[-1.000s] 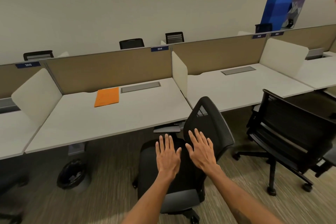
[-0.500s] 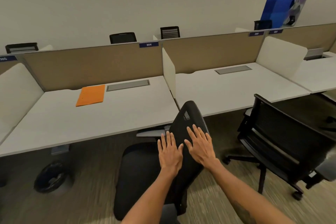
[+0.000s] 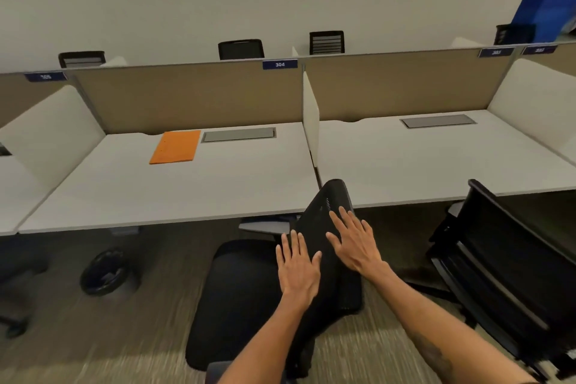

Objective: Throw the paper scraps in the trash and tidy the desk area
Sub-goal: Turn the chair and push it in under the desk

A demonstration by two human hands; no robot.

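A black office chair (image 3: 249, 296) stands in front of the white desk (image 3: 174, 196) marked 304, its backrest turned toward me. My left hand (image 3: 297, 265) lies flat on the backrest with fingers spread. My right hand (image 3: 355, 240) presses flat on the backrest a little higher, fingers apart. Neither hand holds anything. An orange folder (image 3: 176, 146) lies at the back of the desk beside a grey cable hatch (image 3: 238, 134). A black trash bin (image 3: 104, 271) sits on the carpet under the desk's left part. No paper scraps are visible.
A second black chair (image 3: 511, 265) stands close on the right. A white divider (image 3: 310, 118) separates desk 304 from the neighbouring desk (image 3: 436, 162). Tan partition panels (image 3: 187, 97) close the back. Another chair's base (image 3: 15, 321) shows at far left.
The chair has rolled forward and left toward desk 304 under both flat hands, and its backrest has turned. My view has come closer to the desks.
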